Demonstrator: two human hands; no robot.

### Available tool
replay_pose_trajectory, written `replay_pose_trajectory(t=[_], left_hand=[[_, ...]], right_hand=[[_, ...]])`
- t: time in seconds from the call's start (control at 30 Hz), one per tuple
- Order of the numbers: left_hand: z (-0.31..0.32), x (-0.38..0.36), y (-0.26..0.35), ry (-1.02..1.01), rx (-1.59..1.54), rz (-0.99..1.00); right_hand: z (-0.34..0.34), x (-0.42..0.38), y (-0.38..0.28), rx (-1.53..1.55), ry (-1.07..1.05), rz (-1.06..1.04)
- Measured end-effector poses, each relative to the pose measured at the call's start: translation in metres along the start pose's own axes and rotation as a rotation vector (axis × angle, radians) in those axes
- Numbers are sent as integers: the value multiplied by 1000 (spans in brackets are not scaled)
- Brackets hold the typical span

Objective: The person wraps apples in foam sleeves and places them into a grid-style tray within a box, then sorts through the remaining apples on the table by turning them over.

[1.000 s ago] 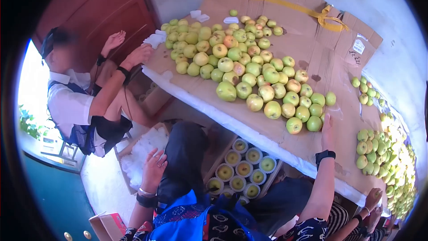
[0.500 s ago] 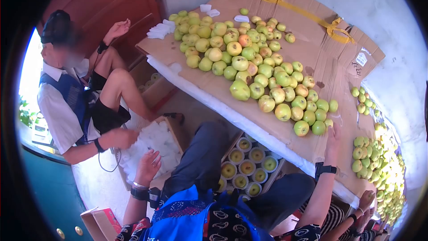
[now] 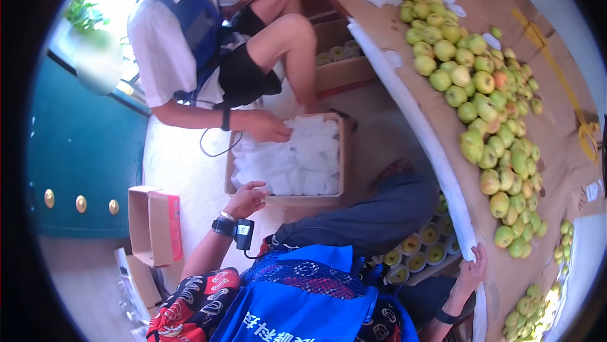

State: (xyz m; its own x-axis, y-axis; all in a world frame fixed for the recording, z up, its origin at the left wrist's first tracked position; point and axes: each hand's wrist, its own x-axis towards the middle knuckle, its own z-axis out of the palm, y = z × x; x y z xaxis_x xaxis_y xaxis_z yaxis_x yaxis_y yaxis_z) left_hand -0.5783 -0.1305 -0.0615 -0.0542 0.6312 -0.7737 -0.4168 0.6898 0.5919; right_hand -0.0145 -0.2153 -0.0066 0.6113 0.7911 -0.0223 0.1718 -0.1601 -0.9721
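Observation:
My left hand [image 3: 248,199] reaches to the near side of an open cardboard box [image 3: 344,152] filled with white foam net sleeves [image 3: 306,155]. Its fingers are apart and slightly curled, with white material by the fingertips; I see nothing clearly gripped. At the edge of the cardboard-covered table [image 3: 436,146], my right hand [image 3: 471,271] is open, fingers raised and spread, holding nothing. Beyond it lies a large pile of green-yellow apples [image 3: 499,133], some blushed red.
A person [image 3: 183,45] sits opposite, one hand [image 3: 269,127] over the foam sleeves. Sleeved apples [image 3: 414,260] fill a box under the table. More apples [image 3: 528,307] lie at the lower right. An open carton [image 3: 152,222] stands left, near a teal door [image 3: 88,152].
My view has swung left and down. My left hand has come to the foam sleeve box. My right hand has drawn back from the apples to the table edge.

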Motion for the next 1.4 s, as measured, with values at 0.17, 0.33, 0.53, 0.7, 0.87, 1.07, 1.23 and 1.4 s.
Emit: replay_pose_trajectory(t=[0.17,0.33,0.53,0.7,0.87,1.07,1.23,1.4], left_hand=[[-75,-9,-51,202,23,-221],[-74,9,-86,281,-331,-441],[-79,46,-103,2,-530,-416],[-74,84,-101,-56,-696,-533],[-85,143,-117,-5,-576,-335],[-81,149,-116,-101,-621,-376],[-86,146,-128,-193,-624,-347],[-79,143,-131,-190,-611,-368]], right_hand=[[42,-2,-21,16,-134,82],[59,-5,-32,17,-176,138],[67,-9,-26,8,-204,252],[75,-20,-21,16,-206,233],[73,-42,-17,-6,-198,221],[65,-76,13,63,-183,271],[79,-81,20,30,-204,316],[79,-76,26,48,-163,334]])
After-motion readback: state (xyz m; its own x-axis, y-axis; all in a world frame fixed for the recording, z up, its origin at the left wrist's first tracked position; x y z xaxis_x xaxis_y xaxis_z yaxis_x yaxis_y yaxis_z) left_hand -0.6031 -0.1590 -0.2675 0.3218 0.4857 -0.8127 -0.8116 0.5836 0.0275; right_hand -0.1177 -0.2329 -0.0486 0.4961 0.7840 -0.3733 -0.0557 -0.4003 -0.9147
